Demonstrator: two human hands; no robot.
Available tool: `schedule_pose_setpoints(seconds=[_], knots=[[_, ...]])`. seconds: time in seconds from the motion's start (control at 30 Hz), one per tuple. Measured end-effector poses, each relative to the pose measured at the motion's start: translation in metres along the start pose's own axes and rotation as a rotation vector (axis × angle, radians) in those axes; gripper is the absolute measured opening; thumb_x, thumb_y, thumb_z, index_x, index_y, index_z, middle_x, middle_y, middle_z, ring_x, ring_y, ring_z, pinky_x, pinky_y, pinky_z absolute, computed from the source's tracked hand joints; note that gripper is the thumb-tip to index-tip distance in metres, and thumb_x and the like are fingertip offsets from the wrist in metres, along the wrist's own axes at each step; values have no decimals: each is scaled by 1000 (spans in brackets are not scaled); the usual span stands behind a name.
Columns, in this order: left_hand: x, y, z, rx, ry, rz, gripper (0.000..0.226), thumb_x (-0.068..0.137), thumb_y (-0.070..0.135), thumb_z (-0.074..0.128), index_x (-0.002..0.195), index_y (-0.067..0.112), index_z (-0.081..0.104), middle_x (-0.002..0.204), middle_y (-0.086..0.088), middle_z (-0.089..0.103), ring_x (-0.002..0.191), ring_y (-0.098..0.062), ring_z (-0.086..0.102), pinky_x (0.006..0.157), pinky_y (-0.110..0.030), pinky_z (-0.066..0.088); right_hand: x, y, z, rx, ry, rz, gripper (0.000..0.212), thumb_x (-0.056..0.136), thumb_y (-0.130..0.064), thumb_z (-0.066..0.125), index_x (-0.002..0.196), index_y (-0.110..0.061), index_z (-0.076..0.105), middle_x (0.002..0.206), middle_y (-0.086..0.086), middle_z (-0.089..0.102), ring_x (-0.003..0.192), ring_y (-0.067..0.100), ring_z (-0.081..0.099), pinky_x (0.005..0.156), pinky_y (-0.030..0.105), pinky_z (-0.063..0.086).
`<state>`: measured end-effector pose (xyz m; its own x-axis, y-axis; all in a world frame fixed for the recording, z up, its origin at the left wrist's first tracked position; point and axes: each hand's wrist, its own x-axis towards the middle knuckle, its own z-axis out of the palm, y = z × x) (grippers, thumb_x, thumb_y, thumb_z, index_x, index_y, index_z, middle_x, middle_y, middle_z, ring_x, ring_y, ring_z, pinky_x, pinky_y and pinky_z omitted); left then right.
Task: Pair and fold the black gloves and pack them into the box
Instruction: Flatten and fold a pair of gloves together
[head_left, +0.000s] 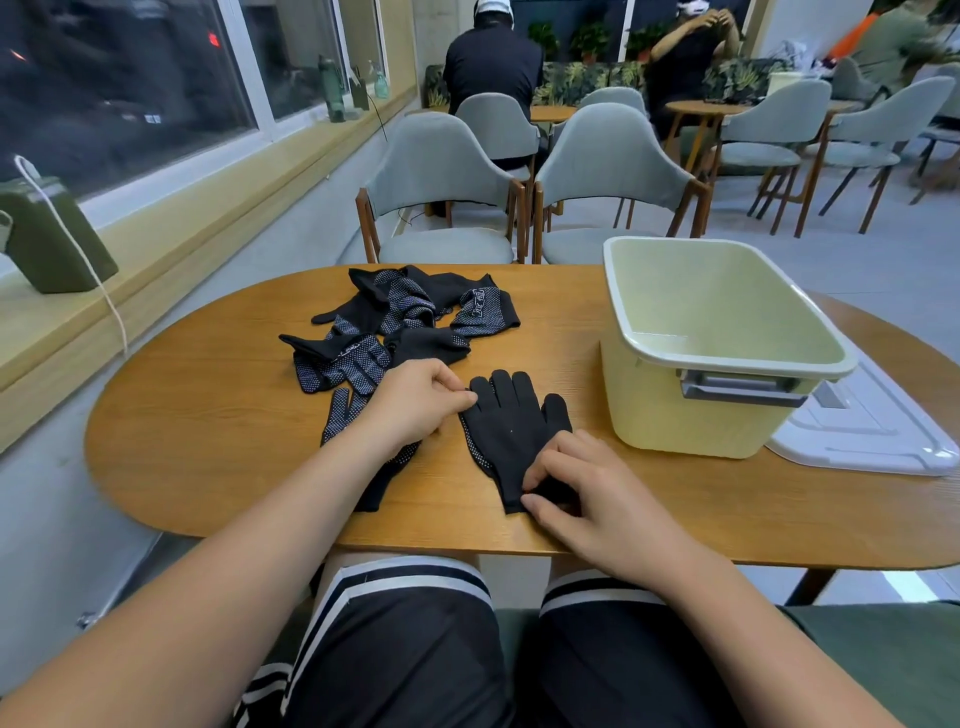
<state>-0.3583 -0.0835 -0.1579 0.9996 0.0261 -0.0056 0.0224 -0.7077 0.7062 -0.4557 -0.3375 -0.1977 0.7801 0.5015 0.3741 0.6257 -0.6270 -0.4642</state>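
Observation:
A black glove pair (511, 428) lies flat on the wooden table (218, 431), fingers pointing away from me, a dotted edge showing along its left side. My left hand (415, 402) pinches the pair's upper left edge near the little finger. My right hand (582, 488) pinches the cuff at the near end. Another dotted black glove (345, 410) lies partly under my left wrist. A loose heap of several black gloves (400, 317) sits farther back. The pale green box (727, 353) stands open at the right with nothing visible inside.
The box's white lid (872, 431) lies flat to the right of the box. Two grey chairs (613, 176) stand at the table's far side. A green bag (52, 234) sits on the window ledge at left. People sit at tables in the background.

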Motion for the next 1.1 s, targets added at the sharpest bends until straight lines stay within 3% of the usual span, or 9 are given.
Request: schedule_pose_setpoints(seconds=[0.13, 0.23, 0.4, 0.57, 0.77, 0.9, 1.1], knots=[[5, 0, 2, 98, 38, 15, 11, 94, 35, 80, 87, 28, 75, 83, 7, 76, 76, -13, 73, 62, -28, 54, 1, 0, 0, -19, -6, -5, 5, 104, -35, 62, 100, -32, 64, 104, -18, 55, 103, 11, 53, 93, 32, 42], [8, 1, 4, 113, 55, 19, 10, 91, 31, 83, 89, 31, 74, 86, 9, 75, 82, -13, 73, 75, -36, 63, 2, 0, 1, -64, -2, -8, 6, 106, -33, 60, 101, -32, 59, 104, -19, 54, 101, 9, 50, 90, 28, 36], [8, -1, 5, 68, 76, 29, 18, 86, 25, 84, 91, 35, 70, 93, 9, 76, 88, -15, 73, 84, -43, 64, 1, 0, 0, -80, -26, -7, 7, 104, -44, 62, 108, -38, 63, 109, -21, 53, 106, 8, 49, 95, 30, 39], [6, -4, 6, 21, 91, 39, 17, 89, 17, 79, 93, 30, 68, 88, 6, 76, 83, -14, 74, 80, -40, 64, 3, -2, 1, -112, -40, -45, 4, 107, -36, 59, 104, -34, 60, 107, -17, 53, 102, 11, 49, 91, 29, 35], [4, -4, 3, -62, 100, 36, 15, 90, 15, 77, 97, 24, 66, 85, 2, 76, 73, -14, 74, 70, -34, 63, 4, -8, -5, 16, 78, -27, 9, 111, -26, 58, 103, -29, 57, 105, -17, 53, 101, 14, 51, 90, 36, 41], [4, -4, 1, -47, 96, 42, 15, 90, 16, 76, 97, 24, 66, 87, 3, 75, 75, -14, 74, 62, -29, 57, 2, -11, -4, 10, 58, -71, 8, 110, -29, 61, 103, -30, 62, 104, -18, 55, 100, 13, 50, 89, 31, 38], [8, -7, 4, 35, 76, 76, 16, 88, 16, 75, 96, 26, 65, 89, 6, 72, 84, -11, 69, 68, -27, 48, 2, -12, -1, -82, -22, -117, 7, 105, -35, 65, 101, -33, 70, 101, -16, 53, 97, 8, 47, 87, 26, 34]])
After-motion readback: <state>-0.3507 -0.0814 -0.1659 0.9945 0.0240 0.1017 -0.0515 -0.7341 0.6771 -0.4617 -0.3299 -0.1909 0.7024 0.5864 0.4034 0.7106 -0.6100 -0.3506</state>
